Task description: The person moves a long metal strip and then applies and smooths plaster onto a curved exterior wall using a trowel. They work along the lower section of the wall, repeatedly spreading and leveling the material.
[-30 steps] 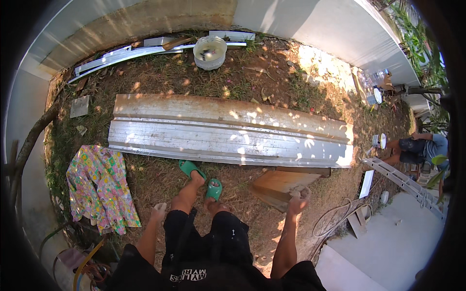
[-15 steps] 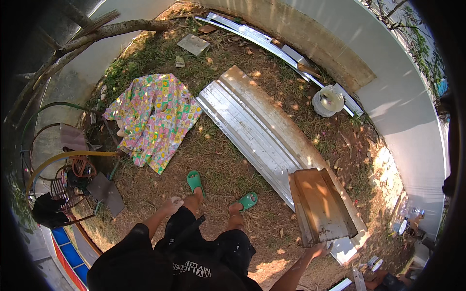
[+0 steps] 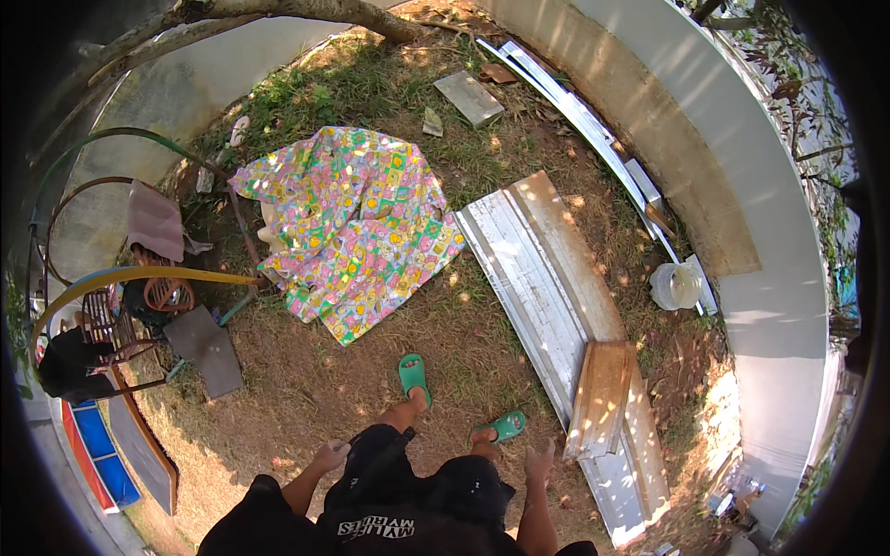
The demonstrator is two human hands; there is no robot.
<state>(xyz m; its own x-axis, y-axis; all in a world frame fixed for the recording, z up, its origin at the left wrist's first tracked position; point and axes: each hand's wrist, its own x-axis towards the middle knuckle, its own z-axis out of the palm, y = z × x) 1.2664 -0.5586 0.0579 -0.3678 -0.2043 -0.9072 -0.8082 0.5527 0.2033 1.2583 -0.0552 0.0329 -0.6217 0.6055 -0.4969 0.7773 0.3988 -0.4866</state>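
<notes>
My left hand (image 3: 330,455) hangs beside the left leg of my dark shorts, its fingers loosely apart and nothing visible in it. My right hand (image 3: 540,463) is raised by my right knee, fingers spread, holding nothing. Right of it, a short rusty-brown panel (image 3: 600,397) lies across a long silvery corrugated metal sheet (image 3: 524,278). Under both, a longer dull brown sheet (image 3: 579,259) shows along the right side. Both hands are apart from the sheets.
A patterned, colourful cloth (image 3: 357,222) is spread on the grass ahead. A white bucket (image 3: 675,285) and long metal strips (image 3: 575,111) stand along the wall. Left are a yellow-and-green hoop frame (image 3: 139,275), a chair (image 3: 102,315) and a dark flat board (image 3: 204,350).
My right hand has let go of the rusty-brown panel and drawn back left toward my knee. The panel now lies on the long sheets. The whole view has shifted.
</notes>
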